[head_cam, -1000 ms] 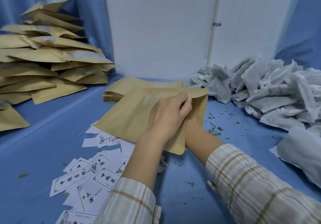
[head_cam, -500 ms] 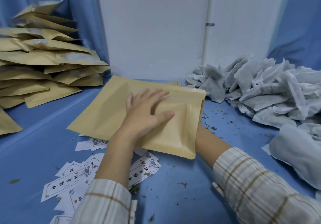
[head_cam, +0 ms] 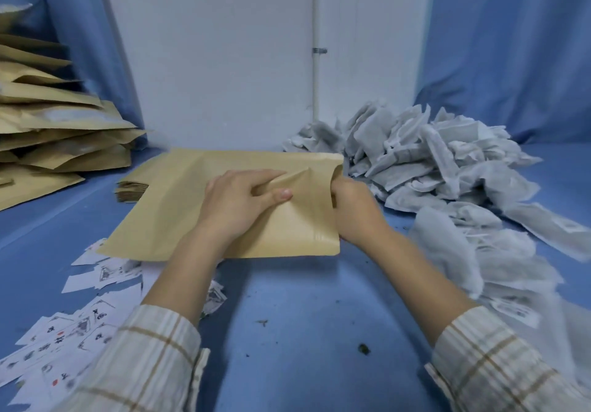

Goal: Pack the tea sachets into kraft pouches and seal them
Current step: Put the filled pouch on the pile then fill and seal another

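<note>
A flat kraft pouch (head_cam: 179, 213) lies across the middle of the blue table, its open mouth facing right. My left hand (head_cam: 243, 200) rests on top of it, and its thumb and curled fingers pinch up a fold of the upper layer. My right hand (head_cam: 355, 216) is at the mouth with its fingers pushed inside the pouch, so they are hidden. A big heap of white tea sachets (head_cam: 431, 162) lies just right of the pouch and runs toward the near right edge.
Filled kraft pouches (head_cam: 57, 130) are piled high at the far left. A low stack of flat empty pouches (head_cam: 131, 187) sits behind the pouch's left end. Printed paper labels (head_cam: 80, 325) are scattered at the near left. Tea crumbs (head_cam: 364, 349) dot the blue cloth.
The pouch has come down flatter, mouth to the right. My left hand went from pressing flat to pinching the top layer. My right hand came from beneath the pouch to its mouth.
</note>
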Action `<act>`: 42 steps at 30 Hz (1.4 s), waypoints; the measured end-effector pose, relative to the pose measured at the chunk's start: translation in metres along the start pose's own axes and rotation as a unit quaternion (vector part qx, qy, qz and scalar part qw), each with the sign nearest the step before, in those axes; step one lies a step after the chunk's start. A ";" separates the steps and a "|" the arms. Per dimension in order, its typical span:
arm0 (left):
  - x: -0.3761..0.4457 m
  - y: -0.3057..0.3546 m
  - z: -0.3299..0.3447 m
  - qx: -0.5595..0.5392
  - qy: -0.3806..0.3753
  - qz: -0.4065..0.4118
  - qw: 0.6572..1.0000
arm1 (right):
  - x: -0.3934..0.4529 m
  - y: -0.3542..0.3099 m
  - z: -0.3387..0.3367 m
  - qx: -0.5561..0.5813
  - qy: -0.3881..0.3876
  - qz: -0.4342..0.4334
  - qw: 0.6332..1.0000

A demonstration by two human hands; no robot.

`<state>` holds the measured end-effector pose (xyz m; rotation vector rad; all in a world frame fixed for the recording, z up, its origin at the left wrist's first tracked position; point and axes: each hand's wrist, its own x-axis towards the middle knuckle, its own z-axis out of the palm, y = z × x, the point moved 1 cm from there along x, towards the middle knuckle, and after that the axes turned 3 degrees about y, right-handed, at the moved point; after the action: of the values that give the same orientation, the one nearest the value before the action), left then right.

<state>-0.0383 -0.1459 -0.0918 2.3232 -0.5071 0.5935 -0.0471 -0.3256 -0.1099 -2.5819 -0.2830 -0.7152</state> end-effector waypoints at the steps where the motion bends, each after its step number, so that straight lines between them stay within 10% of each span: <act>1: 0.000 0.005 0.008 -0.010 -0.011 -0.003 1.000 | -0.005 0.009 -0.008 -0.013 0.008 0.008 1.000; 11: -0.006 0.029 0.071 -0.043 -0.093 -0.029 0.994 | -0.044 0.058 -0.067 -0.352 -0.137 0.121 0.918; 14: -0.005 0.024 0.072 -0.070 -0.099 -0.046 0.992 | -0.042 0.067 -0.066 -0.255 -0.157 0.171 0.939; 17: -0.002 0.019 0.067 -0.103 -0.092 -0.065 0.988 | -0.034 0.079 -0.066 -0.055 0.007 0.216 0.975; 29: 0.003 0.007 0.055 -0.116 -0.036 -0.092 0.988 | -0.036 0.091 -0.047 0.347 0.283 0.335 0.829; 36: -0.001 0.025 0.062 -0.103 -0.039 -0.023 0.994 | -0.035 0.056 -0.020 0.325 -0.147 0.222 0.907; 42: -0.004 0.027 0.070 -0.098 -0.073 -0.047 0.991 | -0.029 0.072 -0.054 -0.121 -0.033 0.115 0.985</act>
<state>-0.0364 -0.2125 -0.1267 2.1979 -0.4972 0.3159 -0.0730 -0.4165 -0.1101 -2.8098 0.0892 -0.6125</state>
